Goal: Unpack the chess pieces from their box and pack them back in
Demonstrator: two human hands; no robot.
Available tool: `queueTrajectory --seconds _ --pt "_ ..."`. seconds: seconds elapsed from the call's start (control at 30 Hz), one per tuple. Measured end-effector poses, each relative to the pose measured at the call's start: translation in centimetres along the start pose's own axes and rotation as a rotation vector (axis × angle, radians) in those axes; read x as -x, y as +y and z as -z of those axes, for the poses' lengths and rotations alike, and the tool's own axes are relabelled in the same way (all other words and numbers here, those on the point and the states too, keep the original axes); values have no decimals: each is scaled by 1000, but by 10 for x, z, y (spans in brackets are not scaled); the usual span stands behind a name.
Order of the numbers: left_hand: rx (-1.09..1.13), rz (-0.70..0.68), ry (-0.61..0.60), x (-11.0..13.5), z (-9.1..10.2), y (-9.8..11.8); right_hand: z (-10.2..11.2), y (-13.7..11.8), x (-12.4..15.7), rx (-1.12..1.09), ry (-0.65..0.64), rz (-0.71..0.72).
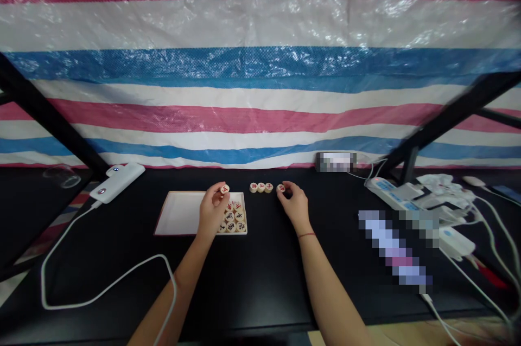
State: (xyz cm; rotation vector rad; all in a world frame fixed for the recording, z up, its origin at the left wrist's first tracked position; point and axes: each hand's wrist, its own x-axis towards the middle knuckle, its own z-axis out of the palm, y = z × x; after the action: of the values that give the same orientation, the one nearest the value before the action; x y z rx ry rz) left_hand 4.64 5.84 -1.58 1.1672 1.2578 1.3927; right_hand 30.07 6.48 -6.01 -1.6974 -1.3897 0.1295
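Between the thumb and fingers of my left hand (212, 206) is a round Chinese chess piece (224, 189) with a red character. That hand is above an open white box (179, 215), covering part of it. In the box's right side lie several more chess pieces (230, 216), marked in black and red. To the right of the box, a short row of red-marked pieces (261, 187) lies on the black table. My right hand (296, 206) pinches another red-marked chess piece (280, 188) at the right end of this row, with a small gap between.
A white power bank (118, 183) with a looping white cable (101, 298) lies at the left. On the right are a power strip (386, 194) with chargers and cables, and a blurred-out device (393, 248). Striped plastic sheeting (244, 118) hangs behind the black table (244, 292).
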Motion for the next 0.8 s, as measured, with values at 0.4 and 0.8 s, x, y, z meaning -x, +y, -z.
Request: queueTrajectory --seconds 0.4,0.8 --pt "-514 -314 -131 10 -2 -2 3 -35 9 -77 -28 84" --pt "-746 -596 -273 18 -7 0 -11 -98 43 -499 -408 162"
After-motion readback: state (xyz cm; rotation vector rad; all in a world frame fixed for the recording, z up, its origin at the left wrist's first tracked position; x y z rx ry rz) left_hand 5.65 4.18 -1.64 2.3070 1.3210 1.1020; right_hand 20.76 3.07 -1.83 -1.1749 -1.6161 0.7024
